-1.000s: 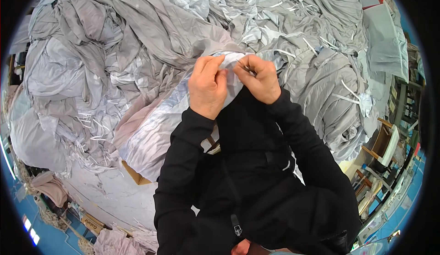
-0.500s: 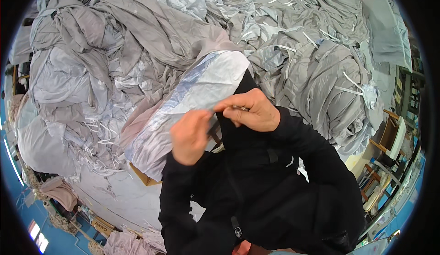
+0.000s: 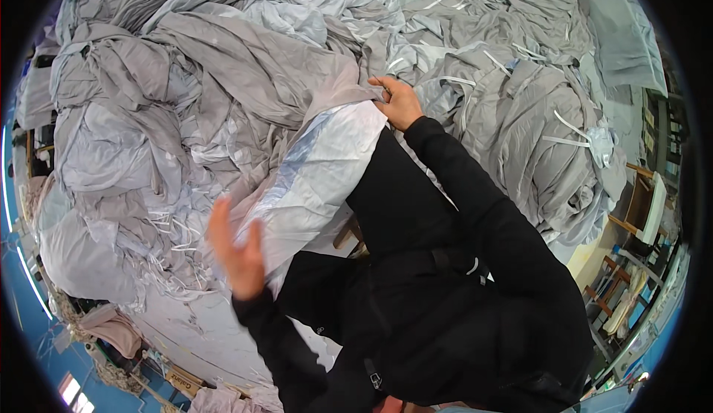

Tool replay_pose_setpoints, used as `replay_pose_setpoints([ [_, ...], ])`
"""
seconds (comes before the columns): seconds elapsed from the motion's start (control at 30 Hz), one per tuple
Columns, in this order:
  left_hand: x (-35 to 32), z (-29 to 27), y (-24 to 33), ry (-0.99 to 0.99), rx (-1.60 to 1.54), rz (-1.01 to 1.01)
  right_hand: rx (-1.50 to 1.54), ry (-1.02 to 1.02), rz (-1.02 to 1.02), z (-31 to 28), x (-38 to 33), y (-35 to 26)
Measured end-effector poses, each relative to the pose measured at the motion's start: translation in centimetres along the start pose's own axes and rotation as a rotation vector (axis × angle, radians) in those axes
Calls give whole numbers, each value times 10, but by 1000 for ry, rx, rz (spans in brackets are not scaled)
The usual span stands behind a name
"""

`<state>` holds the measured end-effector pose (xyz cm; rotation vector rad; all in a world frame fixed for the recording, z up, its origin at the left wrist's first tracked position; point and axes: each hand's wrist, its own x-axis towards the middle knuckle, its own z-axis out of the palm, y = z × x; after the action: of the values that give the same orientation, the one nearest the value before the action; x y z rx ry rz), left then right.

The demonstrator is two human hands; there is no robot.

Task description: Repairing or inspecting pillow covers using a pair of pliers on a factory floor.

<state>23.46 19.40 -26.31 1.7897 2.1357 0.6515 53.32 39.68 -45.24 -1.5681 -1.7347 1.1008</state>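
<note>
Over my lap lies a white and pale blue cloth (image 3: 327,153) with a grey-pink side folded along its far edge. My right hand (image 3: 402,104) is closed at the far right corner of this cloth, thumb and finger pinched together. Something thin and dark shows at those fingertips, too small to name. Blurred by motion, my left hand (image 3: 238,249) hovers over the cloth's near left end, thumb apart from the fingers, holding nothing that I can see. Whether it touches the cloth cannot be made out.
A large heap of crumpled grey fabric (image 3: 230,56) with white ties spreads ahead and to the left. Another grey bundle (image 3: 520,138) lies at the right. Wooden furniture (image 3: 640,205) stands at the far right, and a cardboard box (image 3: 183,380) sits low on the left.
My hands were close together above my lap and have moved apart. The right one went forward to the cloth's far corner; the left swung left and its fingers spread.
</note>
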Motion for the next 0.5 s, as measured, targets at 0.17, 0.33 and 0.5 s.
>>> replay_pose_setpoints([
  [0.17,66,95,8,-154,-389,-82,-101,116,52,20,25,21],
  [0.33,51,90,35,-74,-350,-64,16,630,-264,-42,60,30],
  [0.5,17,64,49,431,-99,171,301,690,-460,-148,3,-51],
])
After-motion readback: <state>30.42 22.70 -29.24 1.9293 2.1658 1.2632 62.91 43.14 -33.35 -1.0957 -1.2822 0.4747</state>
